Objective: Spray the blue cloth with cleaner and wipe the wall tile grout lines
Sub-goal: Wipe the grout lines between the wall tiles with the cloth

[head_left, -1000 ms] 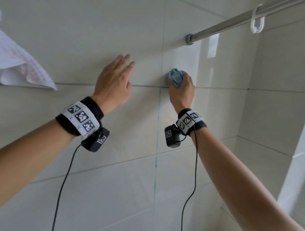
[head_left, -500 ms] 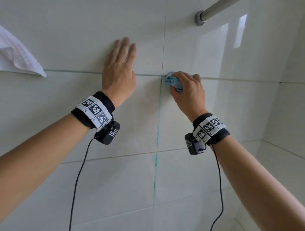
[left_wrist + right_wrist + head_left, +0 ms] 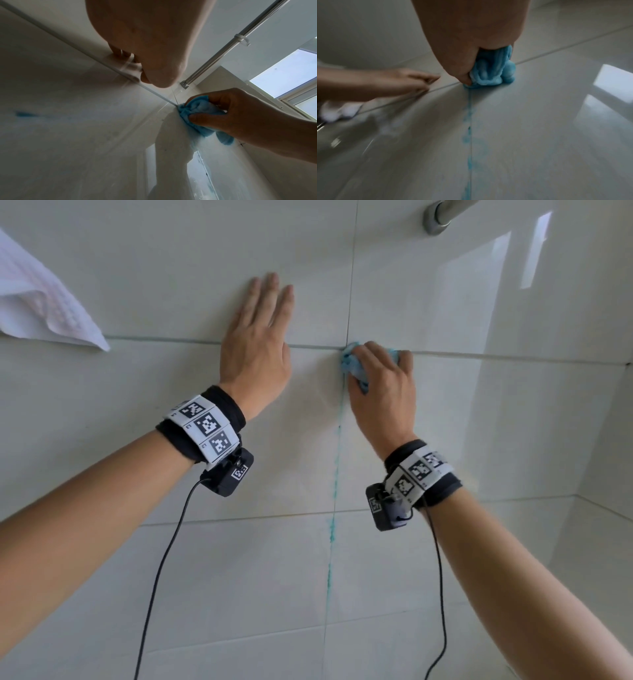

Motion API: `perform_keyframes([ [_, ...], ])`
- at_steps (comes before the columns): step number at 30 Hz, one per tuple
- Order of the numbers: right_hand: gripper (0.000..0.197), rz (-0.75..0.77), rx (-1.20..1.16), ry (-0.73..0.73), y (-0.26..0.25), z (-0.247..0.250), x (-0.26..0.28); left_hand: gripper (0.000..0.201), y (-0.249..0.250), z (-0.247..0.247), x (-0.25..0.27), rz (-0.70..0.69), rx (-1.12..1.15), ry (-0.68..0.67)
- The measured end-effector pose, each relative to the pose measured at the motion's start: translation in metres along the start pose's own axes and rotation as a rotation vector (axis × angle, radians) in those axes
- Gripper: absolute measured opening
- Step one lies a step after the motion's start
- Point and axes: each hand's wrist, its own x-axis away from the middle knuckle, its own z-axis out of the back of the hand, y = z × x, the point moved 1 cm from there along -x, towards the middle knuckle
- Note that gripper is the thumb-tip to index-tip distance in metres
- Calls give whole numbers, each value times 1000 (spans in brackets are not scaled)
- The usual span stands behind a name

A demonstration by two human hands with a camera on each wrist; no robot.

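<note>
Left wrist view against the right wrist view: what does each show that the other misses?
Only the left wrist view shows the metal rail with its white plastic hook and a window. Only the right wrist view shows the blue-stained vertical grout line. Both show the right hand gripping the bunched blue cloth where the grout lines cross.

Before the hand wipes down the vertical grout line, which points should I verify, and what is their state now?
1. right hand grips the blue cloth: ok.
2. Cloth touches the tile wall at the grout crossing: ok.
3. left hand rests flat on the wall, beside the path: ok.
4. vertical grout line below is free of obstacles: ok.
5. Line is already clean: not ok, blue-green marks remain.
6. Cloth is wet with cleaner: cannot tell.
</note>
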Motion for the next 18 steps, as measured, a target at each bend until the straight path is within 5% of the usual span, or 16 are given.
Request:
perform_keyframes([
  [4, 32, 215, 78, -127, 3, 11, -7, 68, -2, 0, 1, -4, -3, -2],
  [9, 27, -59, 23, 20, 30, 22, -31, 69, 0, -1, 3, -3, -13, -3],
  [14, 26, 133, 45, -74, 5, 11, -4, 71, 3, -3, 5, 0, -34, -2],
  [18, 23, 82, 59, -118, 8, 20, -20, 70, 5, -2, 7, 12, -31, -8],
])
